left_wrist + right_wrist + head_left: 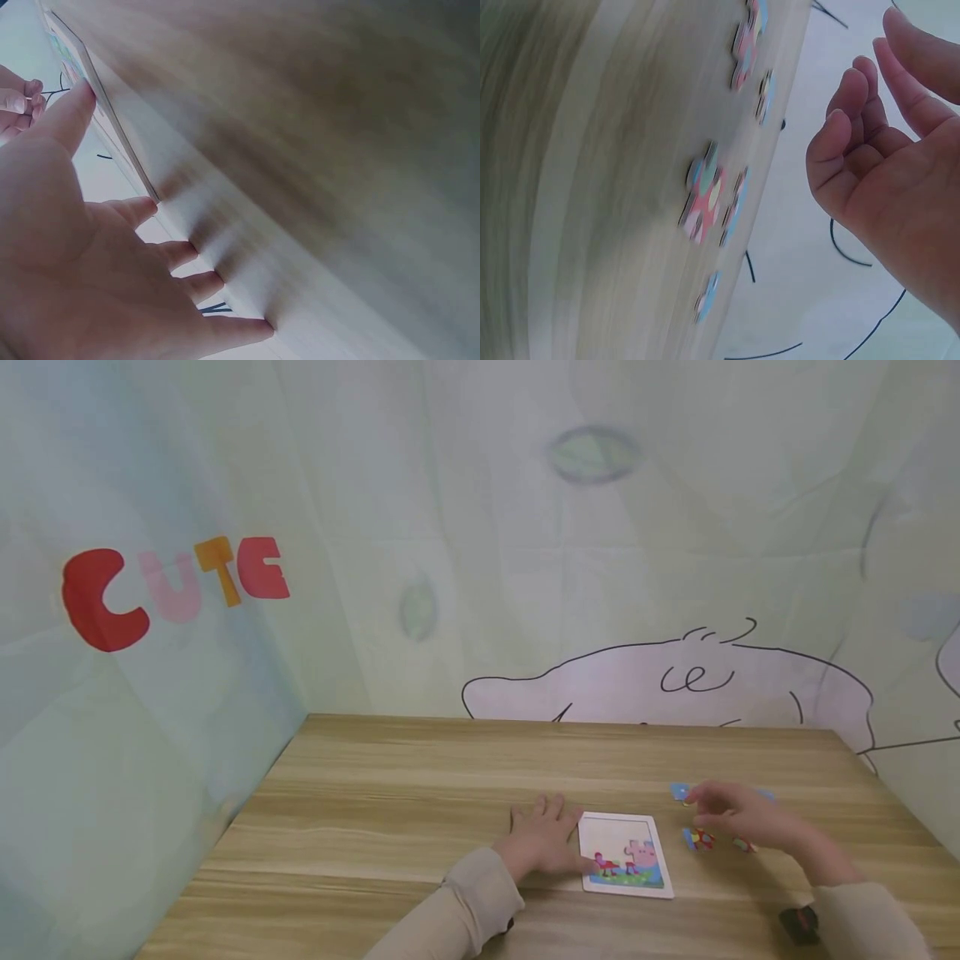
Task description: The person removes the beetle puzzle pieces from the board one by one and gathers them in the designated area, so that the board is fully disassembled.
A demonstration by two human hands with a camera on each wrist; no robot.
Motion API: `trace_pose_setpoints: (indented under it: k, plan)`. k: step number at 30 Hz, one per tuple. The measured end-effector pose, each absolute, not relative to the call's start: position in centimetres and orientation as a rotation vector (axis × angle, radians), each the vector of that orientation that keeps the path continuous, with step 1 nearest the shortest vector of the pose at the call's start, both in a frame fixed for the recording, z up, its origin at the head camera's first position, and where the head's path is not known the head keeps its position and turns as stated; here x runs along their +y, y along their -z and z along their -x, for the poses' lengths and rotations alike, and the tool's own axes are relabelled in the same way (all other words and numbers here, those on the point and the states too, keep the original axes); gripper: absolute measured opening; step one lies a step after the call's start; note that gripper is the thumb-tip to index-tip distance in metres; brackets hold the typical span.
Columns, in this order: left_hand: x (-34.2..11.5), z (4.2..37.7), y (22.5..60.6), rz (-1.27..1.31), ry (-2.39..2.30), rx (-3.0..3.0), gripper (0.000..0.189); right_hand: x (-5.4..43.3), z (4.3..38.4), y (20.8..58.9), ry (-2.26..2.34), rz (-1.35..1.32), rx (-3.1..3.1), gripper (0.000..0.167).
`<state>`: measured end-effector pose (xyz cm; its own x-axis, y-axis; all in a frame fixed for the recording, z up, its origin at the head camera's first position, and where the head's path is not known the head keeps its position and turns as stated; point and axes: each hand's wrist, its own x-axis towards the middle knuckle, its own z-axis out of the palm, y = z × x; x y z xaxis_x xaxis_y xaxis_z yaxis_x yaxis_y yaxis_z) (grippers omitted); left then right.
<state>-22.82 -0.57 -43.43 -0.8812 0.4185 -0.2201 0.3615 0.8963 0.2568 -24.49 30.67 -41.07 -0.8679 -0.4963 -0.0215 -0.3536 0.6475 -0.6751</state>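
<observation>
A jigsaw puzzle board (609,832) with a white border lies on the table, its lower part filled with pieces showing a pink pig (643,853) and red boots on grass. My left hand (545,839) rests flat beside it with fingers spread; in the left wrist view the thumb (71,112) lies against the board's edge. To the board's right, my right hand (738,814) hovers over loose puzzle pieces (699,838), its fingers loosely bent and nothing between them. Several pieces (703,195) show in the right wrist view, apart from the right hand (900,157); the head view hides some behind it.
The wood-grain table (390,793) reaches back to a printed curtain (487,527) with a cartoon outline. Another curtain with coloured letters (105,602) hangs on the left. A black device (799,925) sits at the right sleeve.
</observation>
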Motion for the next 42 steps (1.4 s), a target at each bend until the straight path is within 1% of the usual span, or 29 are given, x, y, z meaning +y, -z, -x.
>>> trace_pose_setpoints:
  k: [7,13,20,29,33,36,42]
  plan:
    - [-0.6,22.7,43.4,-0.586,-0.302,2.798,0.087,29.1,24.0,41.0,0.968,0.782,2.65,0.036]
    - [-0.5,22.7,43.4,-0.588,-0.298,2.806,0.086,27.9,23.7,41.0,0.907,0.768,2.658,0.041]
    - [-0.6,22.9,43.6,-0.585,-0.302,2.805,0.085,26.7,23.8,41.5,0.869,0.832,2.646,0.037]
    - [-0.6,22.9,43.7,-0.576,-0.308,2.805,0.085,25.1,23.5,41.8,0.919,0.761,2.557,0.032]
    - [-0.6,22.9,43.7,-0.579,-0.312,2.801,0.086,24.8,23.7,42.3,0.935,0.794,2.527,0.031]
    - [-0.7,23.0,43.8,-0.583,-0.316,2.8,0.086,24.5,23.8,42.5,0.94,0.856,2.517,0.03]
    - [-0.6,23.1,43.8,-0.589,-0.319,2.796,0.086,24.1,24.1,42.8,0.948,0.899,2.501,0.034]
